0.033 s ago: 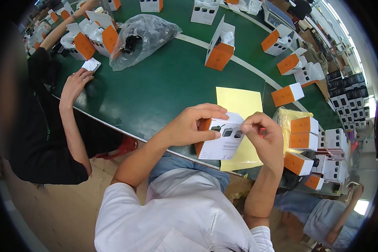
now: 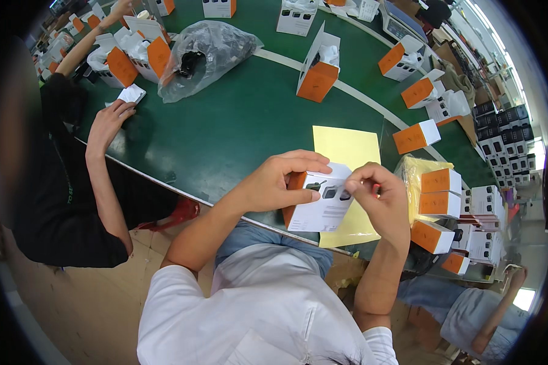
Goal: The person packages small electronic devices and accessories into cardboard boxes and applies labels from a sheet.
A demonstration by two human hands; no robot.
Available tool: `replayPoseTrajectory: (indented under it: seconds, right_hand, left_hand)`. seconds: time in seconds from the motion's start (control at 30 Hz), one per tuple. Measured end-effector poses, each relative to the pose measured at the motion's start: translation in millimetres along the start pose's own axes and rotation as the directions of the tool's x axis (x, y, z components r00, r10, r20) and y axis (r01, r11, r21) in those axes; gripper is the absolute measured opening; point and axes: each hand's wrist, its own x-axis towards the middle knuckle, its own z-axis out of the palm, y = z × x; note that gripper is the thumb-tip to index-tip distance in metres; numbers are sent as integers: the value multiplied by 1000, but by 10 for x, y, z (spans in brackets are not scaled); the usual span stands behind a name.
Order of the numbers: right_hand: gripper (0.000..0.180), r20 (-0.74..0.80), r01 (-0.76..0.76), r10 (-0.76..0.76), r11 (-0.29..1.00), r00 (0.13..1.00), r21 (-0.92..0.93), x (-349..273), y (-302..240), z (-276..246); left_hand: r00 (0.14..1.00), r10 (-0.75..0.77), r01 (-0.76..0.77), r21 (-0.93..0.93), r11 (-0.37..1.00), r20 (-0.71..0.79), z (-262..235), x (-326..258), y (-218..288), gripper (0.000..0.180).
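Note:
A white and orange product box (image 2: 323, 204) lies on its side at the table's near edge, partly over a yellow sheet (image 2: 356, 228). My left hand (image 2: 289, 182) grips the box from its left end, thumb on the printed face and fingers over the top edge. At the box's right end is my right hand (image 2: 377, 194), thumb and index finger pinched together against the printed face. What that pinch holds, if anything, is too small to make out. A bit of red shows among the right fingers.
To the right, orange and white boxes (image 2: 439, 205) sit by a yellow wrapped stack (image 2: 413, 182). Ahead stands an open box (image 2: 318, 82); a clear plastic bag (image 2: 216, 55) lies farther left. A co-worker's hand (image 2: 108, 125) touches a small white packet (image 2: 131, 93) at left.
My right hand has shifted very slightly left along the box's face. The box and my left hand stay in place.

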Motion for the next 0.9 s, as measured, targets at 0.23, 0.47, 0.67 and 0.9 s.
replayPoseTrajectory:
  seconds: [0.23,0.47,0.67,0.9]
  right_hand:
    - [8,73,-124,122,992,990,25,34,-56,60]
    - [15,-50,-73,63,966,997,-247,5,-81,181]
    - [22,-188,128,-198,935,962,-330,-80,21,222]
    - [26,-135,208,-268,915,954,-346,-132,114,183]
  left_hand:
    - [998,59,-59,44,997,-2,26,-2,5,44]
    - [1000,19,-19,54,998,-1,35,-42,80,45]
    - [1000,-22,22,-20,1000,-17,39,-86,42,44]
    - [997,67,-64,71,995,-48,34,-117,184,43]
